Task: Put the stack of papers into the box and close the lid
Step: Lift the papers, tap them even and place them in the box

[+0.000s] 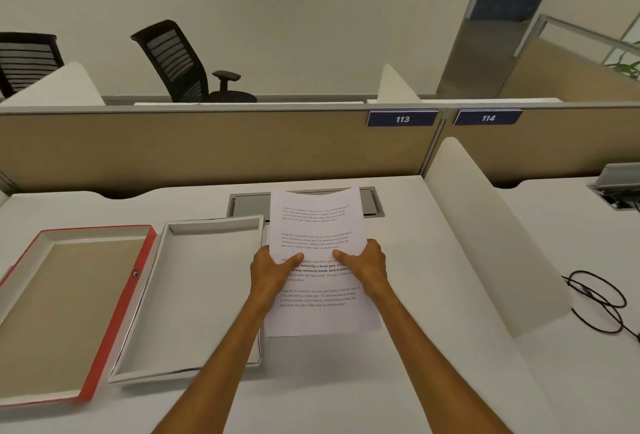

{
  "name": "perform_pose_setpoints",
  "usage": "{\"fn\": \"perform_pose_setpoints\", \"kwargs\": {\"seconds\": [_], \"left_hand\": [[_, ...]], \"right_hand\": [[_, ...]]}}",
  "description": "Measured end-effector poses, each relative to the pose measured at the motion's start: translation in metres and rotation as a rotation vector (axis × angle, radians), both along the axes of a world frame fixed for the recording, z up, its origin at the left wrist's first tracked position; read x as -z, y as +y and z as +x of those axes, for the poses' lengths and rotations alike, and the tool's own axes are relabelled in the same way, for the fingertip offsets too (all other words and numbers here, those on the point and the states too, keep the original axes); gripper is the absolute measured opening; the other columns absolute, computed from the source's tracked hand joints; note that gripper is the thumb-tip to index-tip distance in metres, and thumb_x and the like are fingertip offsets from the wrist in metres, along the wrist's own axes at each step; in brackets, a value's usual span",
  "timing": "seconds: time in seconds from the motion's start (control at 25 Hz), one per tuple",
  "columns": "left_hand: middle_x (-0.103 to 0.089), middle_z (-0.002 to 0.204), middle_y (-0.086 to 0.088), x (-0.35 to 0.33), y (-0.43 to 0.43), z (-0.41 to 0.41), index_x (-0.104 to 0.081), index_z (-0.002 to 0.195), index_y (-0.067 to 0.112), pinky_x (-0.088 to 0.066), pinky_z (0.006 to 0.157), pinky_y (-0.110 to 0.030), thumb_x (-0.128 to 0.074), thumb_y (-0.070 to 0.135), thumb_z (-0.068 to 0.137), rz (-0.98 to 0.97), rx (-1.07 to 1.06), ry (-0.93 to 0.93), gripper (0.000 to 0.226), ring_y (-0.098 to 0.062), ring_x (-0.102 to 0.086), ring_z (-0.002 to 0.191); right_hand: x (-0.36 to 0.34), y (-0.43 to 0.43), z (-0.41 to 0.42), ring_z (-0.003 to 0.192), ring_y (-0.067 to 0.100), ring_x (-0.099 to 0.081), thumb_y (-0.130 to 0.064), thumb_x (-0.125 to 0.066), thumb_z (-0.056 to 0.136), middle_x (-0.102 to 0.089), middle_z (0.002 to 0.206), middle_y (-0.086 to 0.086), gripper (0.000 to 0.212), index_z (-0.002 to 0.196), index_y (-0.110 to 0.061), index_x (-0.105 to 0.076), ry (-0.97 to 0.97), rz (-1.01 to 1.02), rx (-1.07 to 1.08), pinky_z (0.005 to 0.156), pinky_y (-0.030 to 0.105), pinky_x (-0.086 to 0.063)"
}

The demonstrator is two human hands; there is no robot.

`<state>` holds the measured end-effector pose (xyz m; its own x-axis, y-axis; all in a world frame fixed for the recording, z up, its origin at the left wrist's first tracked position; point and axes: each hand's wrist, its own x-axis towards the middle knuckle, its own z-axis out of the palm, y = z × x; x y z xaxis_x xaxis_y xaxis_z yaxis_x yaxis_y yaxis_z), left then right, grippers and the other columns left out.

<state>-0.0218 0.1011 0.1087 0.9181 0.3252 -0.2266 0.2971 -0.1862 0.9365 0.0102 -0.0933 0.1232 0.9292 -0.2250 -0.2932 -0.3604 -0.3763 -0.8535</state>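
A stack of white printed papers (317,226) is held upright and tilted above the desk, just right of the box. My left hand (272,272) grips its left edge and my right hand (367,267) grips its right edge, thumbs on the printed face. The open white box (162,312) lies flat on the desk to the left of the papers, with nothing in it. Its red-edged lid (104,329) lies open flat further left, brown inside facing up.
A grey cable hatch (372,203) sits in the desk behind the papers. A white divider (485,233) rises on the right, with a black cable (599,298) beyond it. A beige partition (207,146) closes the desk's far side; office chairs stand behind it.
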Motion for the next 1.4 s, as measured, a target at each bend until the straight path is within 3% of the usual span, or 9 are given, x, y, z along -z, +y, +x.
{"fn": "perform_pose_setpoints", "kwargs": {"seconds": [0.52,0.84,1.0,1.16,1.4], "left_hand": [[-0.072,0.114,-0.014,0.009,0.128,-0.024,-0.064,0.112,0.008,-0.056,0.065,-0.025,-0.080,0.028,0.077,0.013,-0.030,0.023,0.044,-0.028,-0.070,0.087],[-0.072,0.116,-0.014,0.020,0.192,-0.028,-0.065,0.116,0.008,-0.060,0.081,-0.041,-0.082,0.027,0.075,-0.020,-0.044,0.032,0.048,-0.030,-0.071,0.095],[-0.071,0.118,-0.013,0.028,0.222,-0.028,-0.065,0.119,0.006,-0.060,0.077,-0.036,-0.082,0.023,0.075,-0.035,-0.059,0.045,0.050,-0.029,-0.071,0.096],[-0.071,0.119,-0.013,0.039,0.243,-0.026,-0.063,0.120,0.008,-0.060,0.085,-0.048,-0.083,0.026,0.074,-0.020,-0.071,0.106,0.052,-0.031,-0.071,0.099],[-0.068,0.123,-0.013,0.062,0.254,-0.022,-0.059,0.119,0.009,-0.059,0.086,-0.047,-0.078,0.027,0.080,0.001,-0.048,0.170,0.048,-0.031,-0.070,0.101]], "right_hand": [[0.016,0.132,-0.017,0.102,0.029,-0.066,-0.032,-0.084,0.070,-0.064,0.119,0.012,0.061,0.114,-0.007,-0.048,0.033,0.023,-0.063,0.084,0.041,-0.058],[0.026,0.195,-0.019,0.102,0.028,-0.066,-0.030,-0.082,0.073,-0.064,0.120,0.012,0.060,0.116,-0.007,-0.048,0.034,0.014,-0.096,0.080,0.036,-0.056],[0.033,0.225,-0.017,0.103,0.029,-0.065,-0.031,-0.082,0.073,-0.063,0.121,0.013,0.061,0.116,-0.006,-0.047,0.057,0.017,-0.124,0.078,0.034,-0.055],[0.043,0.247,-0.013,0.106,0.030,-0.064,-0.029,-0.081,0.074,-0.061,0.122,0.014,0.062,0.117,-0.004,-0.045,0.104,-0.004,-0.146,0.083,0.038,-0.056],[0.065,0.258,-0.011,0.110,0.031,-0.062,-0.020,-0.078,0.079,-0.060,0.126,0.015,0.054,0.120,-0.003,-0.047,0.174,0.012,-0.171,0.090,0.041,-0.056]]}}
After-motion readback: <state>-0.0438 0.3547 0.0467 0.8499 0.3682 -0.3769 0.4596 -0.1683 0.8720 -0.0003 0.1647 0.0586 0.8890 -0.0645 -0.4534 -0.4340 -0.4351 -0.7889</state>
